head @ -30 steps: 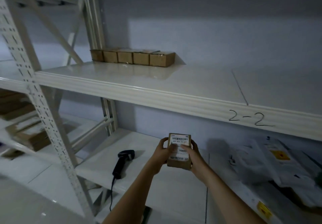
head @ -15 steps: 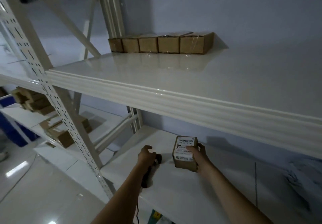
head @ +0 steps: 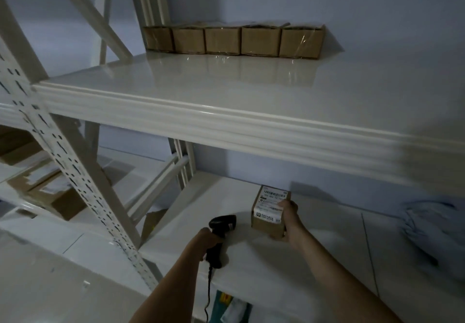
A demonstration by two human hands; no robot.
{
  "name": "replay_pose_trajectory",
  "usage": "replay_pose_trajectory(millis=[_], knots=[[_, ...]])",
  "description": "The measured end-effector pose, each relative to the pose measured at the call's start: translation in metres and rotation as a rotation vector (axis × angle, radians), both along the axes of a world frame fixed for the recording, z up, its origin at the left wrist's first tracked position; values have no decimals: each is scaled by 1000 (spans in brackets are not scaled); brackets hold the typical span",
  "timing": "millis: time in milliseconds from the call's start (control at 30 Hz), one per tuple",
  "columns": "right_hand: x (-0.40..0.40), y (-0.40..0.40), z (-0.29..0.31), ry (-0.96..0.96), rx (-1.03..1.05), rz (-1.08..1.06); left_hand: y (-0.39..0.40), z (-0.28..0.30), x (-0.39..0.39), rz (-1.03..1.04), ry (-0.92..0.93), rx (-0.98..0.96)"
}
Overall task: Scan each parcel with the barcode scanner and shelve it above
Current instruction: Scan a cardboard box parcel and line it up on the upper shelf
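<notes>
Left hand (head: 206, 240) grips scanner (head: 221, 234) — right hand (head: 289, 216) holds parcel (head: 268, 213) (label up)

A stockroom: perforated steel racking (head: 83, 184) holding rows of taped cartons (head: 234, 39).

Small brown cardboard parcel (head: 270, 212): white shipping label on its upper face carries a barcode strip and lines of print, all too blurred to read. Lower white sticker likewise illegible. No other legible writing on anything in view.
</notes>
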State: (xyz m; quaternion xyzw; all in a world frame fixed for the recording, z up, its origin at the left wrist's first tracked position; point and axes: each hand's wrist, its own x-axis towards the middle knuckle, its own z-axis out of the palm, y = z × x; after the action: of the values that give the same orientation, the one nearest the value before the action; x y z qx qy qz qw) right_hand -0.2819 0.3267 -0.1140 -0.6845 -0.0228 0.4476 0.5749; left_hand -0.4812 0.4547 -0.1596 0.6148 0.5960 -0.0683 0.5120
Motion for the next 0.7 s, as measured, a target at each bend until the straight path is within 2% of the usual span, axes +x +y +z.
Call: replay_pose_trajectory(millis=[200,367,500,633,700], knots=[[-29,-18,-12,-38,-3,-85,-6,-24,-6,-135,-114,78],[-35,-39,-23,-293,21,-134,-20,-18,-10,-186,-252,73],[-35,-58,-16,-356,53,-154,-11,8,-5,-140,-400,169],[-34,-66,-8,-447,103,-220,-10,49,3,-72,-644,33],[-36,-69,-3,-564,64,-230,-15,63,10,-109,-661,45]])
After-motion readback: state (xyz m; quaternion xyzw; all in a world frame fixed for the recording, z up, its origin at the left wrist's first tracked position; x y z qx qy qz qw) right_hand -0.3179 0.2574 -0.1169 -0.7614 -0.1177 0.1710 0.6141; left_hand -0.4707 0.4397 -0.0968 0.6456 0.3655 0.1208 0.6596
